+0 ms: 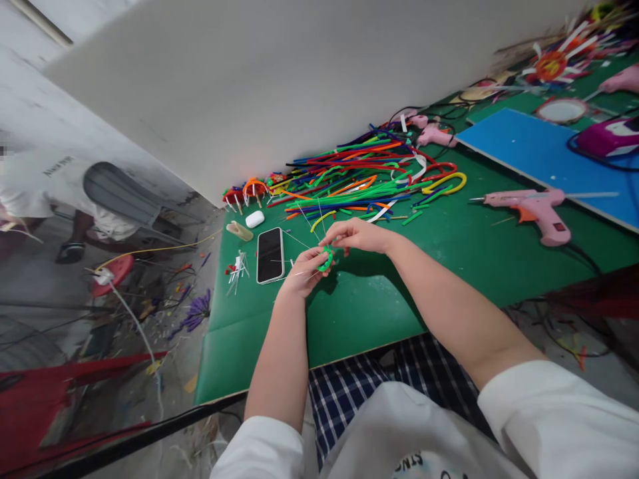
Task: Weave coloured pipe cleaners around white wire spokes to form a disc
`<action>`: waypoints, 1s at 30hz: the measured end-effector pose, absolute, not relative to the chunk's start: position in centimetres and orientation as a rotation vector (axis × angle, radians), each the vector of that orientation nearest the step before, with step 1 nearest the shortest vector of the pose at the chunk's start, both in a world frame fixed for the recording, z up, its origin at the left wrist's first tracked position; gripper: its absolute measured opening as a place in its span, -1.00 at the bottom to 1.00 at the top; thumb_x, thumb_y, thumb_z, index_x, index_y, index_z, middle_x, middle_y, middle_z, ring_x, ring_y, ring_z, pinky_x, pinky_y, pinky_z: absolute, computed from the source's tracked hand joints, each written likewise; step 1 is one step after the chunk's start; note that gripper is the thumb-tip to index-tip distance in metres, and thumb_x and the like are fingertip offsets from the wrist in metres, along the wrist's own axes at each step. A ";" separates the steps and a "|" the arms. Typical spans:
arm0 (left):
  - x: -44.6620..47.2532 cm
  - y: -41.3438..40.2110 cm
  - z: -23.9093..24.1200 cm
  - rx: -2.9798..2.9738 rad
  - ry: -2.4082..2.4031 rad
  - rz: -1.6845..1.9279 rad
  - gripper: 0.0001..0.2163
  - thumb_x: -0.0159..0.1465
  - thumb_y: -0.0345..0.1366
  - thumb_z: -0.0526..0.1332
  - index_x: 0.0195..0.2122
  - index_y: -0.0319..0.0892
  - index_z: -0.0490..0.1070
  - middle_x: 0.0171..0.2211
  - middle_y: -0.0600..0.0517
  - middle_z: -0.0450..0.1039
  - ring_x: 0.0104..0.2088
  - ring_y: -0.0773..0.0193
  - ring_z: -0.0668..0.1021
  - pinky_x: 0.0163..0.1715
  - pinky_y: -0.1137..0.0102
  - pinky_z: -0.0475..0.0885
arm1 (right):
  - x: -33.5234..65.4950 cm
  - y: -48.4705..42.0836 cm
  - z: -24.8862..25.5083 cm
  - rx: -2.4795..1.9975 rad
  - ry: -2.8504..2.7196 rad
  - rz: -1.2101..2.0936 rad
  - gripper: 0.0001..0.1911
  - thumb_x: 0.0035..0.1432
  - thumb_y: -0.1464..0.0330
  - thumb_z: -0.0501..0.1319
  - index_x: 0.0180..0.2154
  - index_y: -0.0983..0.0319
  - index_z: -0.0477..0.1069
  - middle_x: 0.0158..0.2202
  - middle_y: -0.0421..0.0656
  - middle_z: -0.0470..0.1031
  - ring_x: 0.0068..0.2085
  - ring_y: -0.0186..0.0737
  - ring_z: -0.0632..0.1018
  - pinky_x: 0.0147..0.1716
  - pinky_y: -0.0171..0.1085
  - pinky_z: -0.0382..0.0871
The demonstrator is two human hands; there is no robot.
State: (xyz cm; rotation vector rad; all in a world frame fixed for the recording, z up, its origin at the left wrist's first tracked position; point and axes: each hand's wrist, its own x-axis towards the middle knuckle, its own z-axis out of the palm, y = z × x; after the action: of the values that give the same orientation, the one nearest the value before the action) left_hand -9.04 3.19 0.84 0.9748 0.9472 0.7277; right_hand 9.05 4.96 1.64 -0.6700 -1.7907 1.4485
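Note:
Over the green table (364,313) my left hand (302,271) is closed around a small green curved piece (327,256) with thin white wires sticking out of it. My right hand (355,234) meets it from the right, fingers pinched on the same green piece and its wires. Both hands hover just above the tabletop, right of a black phone (270,255).
A heap of coloured pipe cleaners (359,176) lies behind the hands. A pink glue gun (536,207) rests at the right by a blue board (539,153). White earbud case (254,219), small pin bundle (237,266) sit left. A person sits on a chair (120,196) at far left.

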 end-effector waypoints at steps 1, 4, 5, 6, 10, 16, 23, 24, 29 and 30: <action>-9.1 3.2 0.8 0.970 0.927 0.715 -0.79 -0.05 -0.29 0.29 -0.41 -0.30 0.38 -0.60 0.06 0.37 -0.64 0.50 0.38 -0.72 0.62 0.22 | 9.0 4.9 1.6 -0.677 -1.816 1.446 -0.78 -0.03 0.41 0.12 -0.28 0.26 0.43 -0.28 -0.17 0.35 -0.41 -0.43 0.39 -0.51 -0.43 0.33; -9.2 3.3 0.6 0.955 0.905 0.698 -0.81 -0.03 -0.30 0.28 -0.42 -0.30 0.39 -0.60 0.05 0.37 -0.66 0.52 0.36 -0.74 0.63 0.20 | 8.7 4.9 1.7 -0.720 -1.844 1.417 -0.81 -0.04 0.43 0.13 -0.31 0.28 0.41 -0.31 -0.18 0.34 -0.43 -0.45 0.38 -0.50 -0.42 0.33; -9.3 3.3 0.6 0.954 0.909 0.695 -0.81 -0.03 -0.30 0.28 -0.42 -0.29 0.39 -0.59 0.05 0.38 -0.65 0.52 0.36 -0.74 0.63 0.20 | 8.6 4.9 1.7 -0.730 -1.845 1.396 -0.83 -0.04 0.43 0.13 -0.33 0.29 0.41 -0.31 -0.18 0.34 -0.43 -0.45 0.38 -0.48 -0.41 0.33; -9.3 3.3 0.5 0.955 0.913 0.690 -0.82 -0.03 -0.30 0.28 -0.43 -0.29 0.39 -0.59 0.05 0.38 -0.65 0.51 0.36 -0.74 0.63 0.20 | 8.6 4.9 1.7 -0.731 -1.846 1.378 -0.85 -0.04 0.43 0.13 -0.35 0.29 0.40 -0.31 -0.18 0.34 -0.42 -0.45 0.38 -0.46 -0.40 0.33; -9.3 3.3 0.5 0.963 0.908 0.672 -0.82 -0.04 -0.30 0.28 -0.44 -0.29 0.39 -0.59 0.05 0.38 -0.66 0.51 0.36 -0.75 0.63 0.20 | 8.4 4.8 1.9 -0.717 -1.868 1.393 -0.90 -0.01 0.44 0.11 -0.38 0.30 0.35 -0.37 -0.20 0.36 -0.39 -0.42 0.39 -0.37 -0.35 0.31; -9.1 3.4 0.5 0.949 0.933 0.722 -0.82 -0.04 -0.30 0.28 -0.45 -0.29 0.37 -0.60 0.05 0.38 -0.67 0.52 0.35 -0.74 0.63 0.20 | 8.1 5.0 1.9 -0.800 -1.921 1.287 -0.92 0.02 0.44 0.08 -0.39 0.30 0.32 -0.41 -0.20 0.37 -0.35 -0.37 0.37 -0.26 -0.29 0.23; -9.0 3.6 0.4 0.948 0.969 0.828 -0.82 -0.04 -0.31 0.28 -0.45 -0.27 0.34 -0.61 0.09 0.36 -0.67 0.53 0.36 -0.72 0.63 0.23 | 7.5 5.2 1.6 -0.890 -1.874 1.261 -0.94 0.02 0.47 0.04 -0.42 0.31 0.26 -0.49 -0.24 0.27 -0.43 -0.41 0.29 -0.38 -0.35 0.19; -9.0 3.6 0.4 0.949 0.977 0.842 -0.82 -0.04 -0.31 0.28 -0.44 -0.26 0.34 -0.60 0.09 0.36 -0.66 0.53 0.36 -0.72 0.63 0.24 | 7.5 5.2 1.5 -0.902 -1.872 1.261 -0.94 0.03 0.47 0.03 -0.41 0.31 0.26 -0.50 -0.25 0.25 -0.45 -0.42 0.28 -0.41 -0.36 0.18; -8.9 3.6 0.4 0.998 1.041 0.877 -0.80 -0.07 -0.29 0.30 -0.45 -0.26 0.35 -0.62 0.12 0.33 -0.66 0.51 0.37 -0.67 0.59 0.29 | 7.6 5.4 0.8 -0.986 -1.896 1.233 -0.92 0.04 0.45 0.00 -0.39 0.28 0.25 -0.56 -0.28 0.24 -0.51 -0.43 0.28 -0.47 -0.39 0.16; -8.8 3.6 0.4 1.017 1.058 0.889 -0.79 -0.08 -0.28 0.30 -0.45 -0.27 0.36 -0.62 0.12 0.33 -0.65 0.50 0.37 -0.67 0.58 0.30 | 7.6 5.4 0.7 -1.004 -1.897 1.232 -0.92 0.04 0.45 0.01 -0.40 0.28 0.25 -0.56 -0.28 0.24 -0.52 -0.44 0.28 -0.48 -0.39 0.17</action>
State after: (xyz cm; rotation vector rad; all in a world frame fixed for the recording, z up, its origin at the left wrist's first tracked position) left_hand -8.83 3.58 0.36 1.0172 1.0580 0.8890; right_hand 7.63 5.41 0.67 -1.0040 -1.8967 1.2320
